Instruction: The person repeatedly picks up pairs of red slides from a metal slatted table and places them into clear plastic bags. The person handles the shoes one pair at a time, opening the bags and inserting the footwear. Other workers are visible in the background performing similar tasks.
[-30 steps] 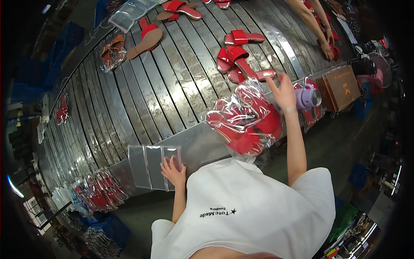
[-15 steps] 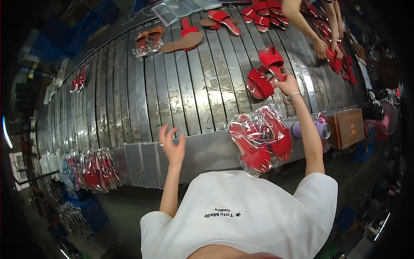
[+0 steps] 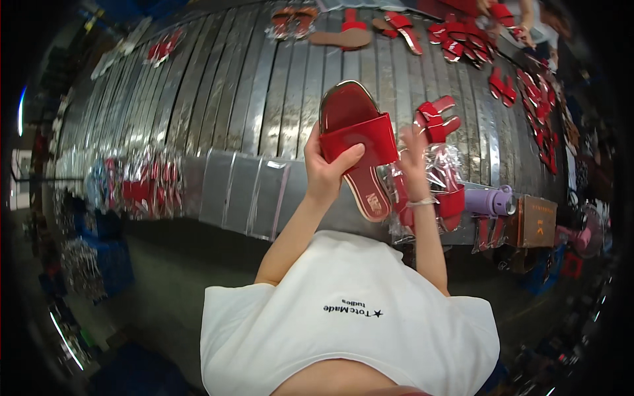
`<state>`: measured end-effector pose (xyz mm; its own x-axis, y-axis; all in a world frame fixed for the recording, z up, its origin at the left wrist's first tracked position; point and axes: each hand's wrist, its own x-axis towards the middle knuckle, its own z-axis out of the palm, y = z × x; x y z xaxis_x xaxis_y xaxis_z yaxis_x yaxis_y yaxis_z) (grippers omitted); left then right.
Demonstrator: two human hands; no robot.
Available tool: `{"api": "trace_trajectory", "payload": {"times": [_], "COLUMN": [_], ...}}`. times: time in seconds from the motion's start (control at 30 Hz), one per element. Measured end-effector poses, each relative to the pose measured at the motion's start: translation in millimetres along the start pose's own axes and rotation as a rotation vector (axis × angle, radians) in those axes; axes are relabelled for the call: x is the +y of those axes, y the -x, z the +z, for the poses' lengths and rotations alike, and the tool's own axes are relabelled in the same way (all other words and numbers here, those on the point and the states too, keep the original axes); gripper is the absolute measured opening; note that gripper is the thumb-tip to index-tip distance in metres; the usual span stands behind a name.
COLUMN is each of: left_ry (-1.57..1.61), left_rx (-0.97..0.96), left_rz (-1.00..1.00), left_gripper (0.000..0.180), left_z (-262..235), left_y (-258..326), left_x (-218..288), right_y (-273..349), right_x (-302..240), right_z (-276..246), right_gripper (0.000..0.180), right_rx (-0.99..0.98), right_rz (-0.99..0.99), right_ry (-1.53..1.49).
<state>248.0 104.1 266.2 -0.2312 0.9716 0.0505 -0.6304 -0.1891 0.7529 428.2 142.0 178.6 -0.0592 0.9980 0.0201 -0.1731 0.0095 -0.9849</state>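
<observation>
In my left hand (image 3: 325,173) is a red slide sandal (image 3: 351,140), gripped across its wide strap with the thumb on top. Its insole faces up, its toe points away and its heel toward me. To the sandal's right, my right hand (image 3: 415,165) is raised with fingers stretched out, somewhat blurred, holding nothing that I can see. Just beyond those fingers lies a pair of red sandals (image 3: 434,122) on the slatted conveyor (image 3: 284,92). A plastic-wrapped red pair (image 3: 451,201) sits on the near ledge, partly behind my right wrist.
Flat clear bags (image 3: 254,191) lie along the ledge, with bagged sandals (image 3: 148,185) standing further left. A purple bottle (image 3: 485,200) and a brown box (image 3: 535,221) stand at right. Heaped red sandals (image 3: 465,39) and a co-worker's hand (image 3: 525,34) are at far right.
A red sandal has come back toward me and is now in my left hand, which was empty. My right hand has let go and drawn nearer. The head view has shifted.
</observation>
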Motion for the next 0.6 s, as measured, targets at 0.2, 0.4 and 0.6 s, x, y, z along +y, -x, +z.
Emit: {"api": "trace_trajectory", "payload": {"times": [0.2,0.4,0.6], "left_ry": [0.379,-0.552,-0.013], "left_rx": [0.251,0.527,0.468], "left_rz": [-0.15,-0.006,-0.197], "left_gripper": [0.043,0.041,0.022], "left_z": [-87.5,-201.8,-278.4], "left_y": [57.7,90.8,95.2], "left_x": [2.4,-11.9,-58.5], "right_y": [76.6,69.2,55.3], "right_x": [82.6,84.7,113.0], "right_z": [66.5,81.5,124.3], "right_gripper": [0.028,0.019,0.034], "right_rx": [-0.317,-0.459,-0.532], "right_rz": [0.693,0.663,0.38], "right_ry": [-0.118,0.092,0.319]}}
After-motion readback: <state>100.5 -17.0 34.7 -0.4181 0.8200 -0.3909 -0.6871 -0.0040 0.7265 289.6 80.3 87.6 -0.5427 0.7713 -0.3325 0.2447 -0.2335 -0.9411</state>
